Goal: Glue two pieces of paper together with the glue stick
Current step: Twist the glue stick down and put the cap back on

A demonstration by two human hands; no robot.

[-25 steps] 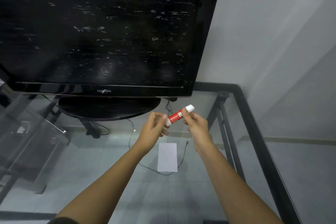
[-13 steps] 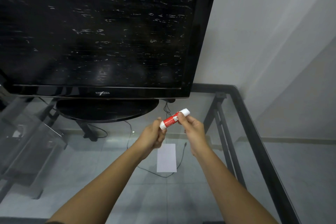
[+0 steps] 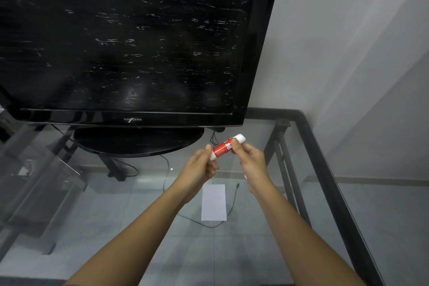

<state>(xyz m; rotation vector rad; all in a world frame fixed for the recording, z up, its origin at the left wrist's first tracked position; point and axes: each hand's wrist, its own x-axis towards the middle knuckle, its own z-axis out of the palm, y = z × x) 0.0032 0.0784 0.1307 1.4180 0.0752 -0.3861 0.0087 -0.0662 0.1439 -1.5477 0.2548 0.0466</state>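
Note:
A red glue stick with white ends is held tilted in the air above the glass table. My right hand grips its red body near the upper white end. My left hand pinches the lower white end with its fingertips. Below the hands a white rectangle of paper lies flat on the glass; I cannot tell whether it is one sheet or two stacked.
A large black television on an oval base fills the back of the glass table. The table's black metal frame runs along the right side. A thin black cable shows beneath the glass. Grey walls stand at right.
Both hands with the glue stick dipped slightly and came back up. The left hand's fingers have shifted on the lower end. The paper has not moved.

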